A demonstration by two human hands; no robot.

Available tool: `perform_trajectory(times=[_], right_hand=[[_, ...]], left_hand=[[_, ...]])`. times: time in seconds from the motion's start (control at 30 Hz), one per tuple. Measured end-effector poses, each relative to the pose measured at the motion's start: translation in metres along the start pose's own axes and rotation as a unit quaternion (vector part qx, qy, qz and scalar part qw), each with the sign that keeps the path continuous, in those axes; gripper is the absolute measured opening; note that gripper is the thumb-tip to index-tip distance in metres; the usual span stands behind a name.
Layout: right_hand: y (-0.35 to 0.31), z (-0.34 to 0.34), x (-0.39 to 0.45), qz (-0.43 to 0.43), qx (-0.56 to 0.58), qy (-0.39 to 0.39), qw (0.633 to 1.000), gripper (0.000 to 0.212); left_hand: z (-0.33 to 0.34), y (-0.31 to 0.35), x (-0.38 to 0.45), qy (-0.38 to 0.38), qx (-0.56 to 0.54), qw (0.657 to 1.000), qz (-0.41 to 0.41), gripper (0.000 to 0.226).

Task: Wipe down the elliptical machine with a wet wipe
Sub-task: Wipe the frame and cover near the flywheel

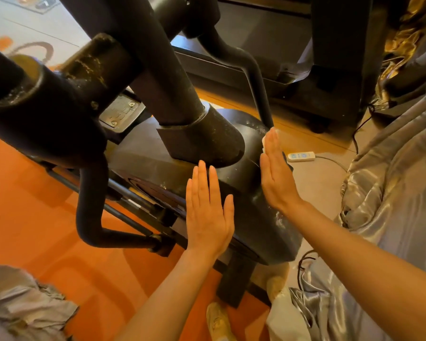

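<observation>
The black elliptical machine fills the middle of the view, its flywheel housing dusty and streaked. My left hand lies flat with straight fingers on the housing's left face. My right hand presses flat against the housing's right side, fingers straight. A white wet wipe shows as a small edge under the right fingertips, pinned between palm and housing. Most of the wipe is hidden by the hand. Thick black tubes rise from the housing toward the upper left.
An orange mat covers the floor at the left. A white power strip with its cable lies on the floor behind my right hand. Grey satin fabric is piled at the right. Another black machine base stands at the back.
</observation>
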State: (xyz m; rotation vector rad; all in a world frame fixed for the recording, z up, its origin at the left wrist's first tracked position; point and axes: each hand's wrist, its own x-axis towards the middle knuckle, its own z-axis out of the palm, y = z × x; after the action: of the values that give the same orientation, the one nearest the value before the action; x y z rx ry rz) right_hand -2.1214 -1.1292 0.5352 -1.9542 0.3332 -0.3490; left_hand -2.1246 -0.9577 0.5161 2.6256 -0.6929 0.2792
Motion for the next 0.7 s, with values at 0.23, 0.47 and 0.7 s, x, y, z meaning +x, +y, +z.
perform_trajectory(times=[0.23, 0.47, 0.7], right_hand=[[0.028, -0.008, -0.051, -0.264, -0.151, -0.198, 0.932, 0.051], [-0.007, 0.000, 0.017, -0.238, -0.182, -0.136, 0.944, 0.055], [0.005, -0.007, 0.031, -0.462, -0.279, -0.258, 0.801, 0.053]], left_hand=[[0.008, 0.016, 0.001, 0.021, 0.024, 0.998, -0.051, 0.064], [0.013, 0.018, 0.002, 0.043, 0.012, 0.997, -0.068, 0.064], [0.009, 0.017, 0.002, 0.046, -0.021, 0.996, -0.068, 0.066]])
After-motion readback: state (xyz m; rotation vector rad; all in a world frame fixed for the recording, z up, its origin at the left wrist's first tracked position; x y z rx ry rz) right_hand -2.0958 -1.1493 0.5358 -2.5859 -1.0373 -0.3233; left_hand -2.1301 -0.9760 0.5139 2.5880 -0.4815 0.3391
